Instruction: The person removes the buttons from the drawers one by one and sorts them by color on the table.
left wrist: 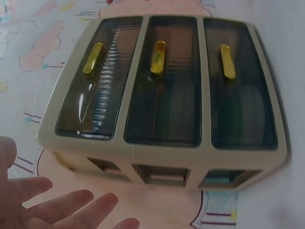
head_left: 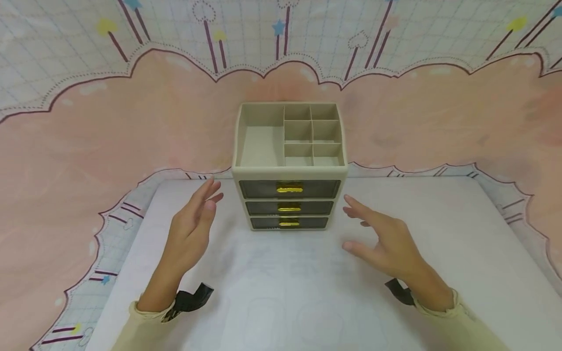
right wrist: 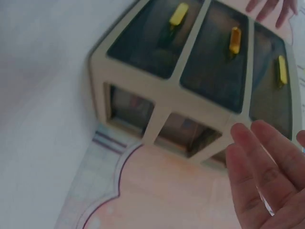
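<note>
A cream desktop drawer organizer (head_left: 290,173) stands upright in the middle of the head view. Its front has three dark see-through drawers with gold handles (head_left: 290,189), all pushed in. The top holds one large compartment on the left and several small ones on the right. My left hand (head_left: 190,229) is held to the left of the organizer, fingers extended, apart from it and holding nothing. On the other side my right hand (head_left: 386,239) is raised with fingers spread, also apart from it. Both wrist views show the organizer's side openings near the fingertips.
The organizer rests on a white table (head_left: 285,302). Behind and around the table hangs a peach and white patterned cloth (head_left: 417,122). A black strap (head_left: 193,298) is around the left wrist and another black strap (head_left: 400,291) around the right.
</note>
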Demonstrator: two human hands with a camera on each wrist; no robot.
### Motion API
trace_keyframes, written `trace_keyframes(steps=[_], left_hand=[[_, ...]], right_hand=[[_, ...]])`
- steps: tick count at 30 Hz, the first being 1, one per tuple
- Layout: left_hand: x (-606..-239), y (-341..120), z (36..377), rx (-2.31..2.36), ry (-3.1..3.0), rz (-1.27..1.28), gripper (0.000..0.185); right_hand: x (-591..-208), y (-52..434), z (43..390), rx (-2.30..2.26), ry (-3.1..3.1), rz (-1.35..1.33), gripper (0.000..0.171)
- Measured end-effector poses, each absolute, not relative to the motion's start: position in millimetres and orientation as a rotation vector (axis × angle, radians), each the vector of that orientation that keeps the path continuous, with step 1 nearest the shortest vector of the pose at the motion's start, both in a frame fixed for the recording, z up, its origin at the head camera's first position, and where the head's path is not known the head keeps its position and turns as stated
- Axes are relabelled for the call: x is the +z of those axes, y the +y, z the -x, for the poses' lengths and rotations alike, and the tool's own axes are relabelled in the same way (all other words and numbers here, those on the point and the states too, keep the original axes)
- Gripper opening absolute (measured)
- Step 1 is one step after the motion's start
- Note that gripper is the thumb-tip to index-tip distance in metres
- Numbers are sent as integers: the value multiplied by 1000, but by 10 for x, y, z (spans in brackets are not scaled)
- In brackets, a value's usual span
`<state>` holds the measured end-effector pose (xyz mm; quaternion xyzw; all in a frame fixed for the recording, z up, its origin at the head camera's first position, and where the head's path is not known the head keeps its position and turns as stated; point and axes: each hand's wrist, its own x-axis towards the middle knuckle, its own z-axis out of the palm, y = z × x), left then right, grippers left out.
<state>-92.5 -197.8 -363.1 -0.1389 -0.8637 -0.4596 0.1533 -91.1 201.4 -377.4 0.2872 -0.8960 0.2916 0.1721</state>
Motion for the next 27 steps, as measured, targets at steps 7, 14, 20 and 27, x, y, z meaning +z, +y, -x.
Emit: trace_keyframes(steps=[7, 14, 20, 27], left_hand=[[-3530, -1762, 1079, -1491, -2363, 419, 51], [-3458, -1612, 1224, -1563, -2271, 391, 49], [-3453, -1515, 1344, -1621, -2222, 404, 50], [-3437, -1454, 1431, -1556, -2256, 362, 46]], right_hand=[[-3693, 1694, 1041, 1106, -2360, -926, 72], [-3644, 1382, 1216, 1317, -2178, -976, 51], [-3657, 1206, 1337, 1493, -2137, -972, 47], [-3654, 1028, 1419, 1605, -2099, -949, 42]])
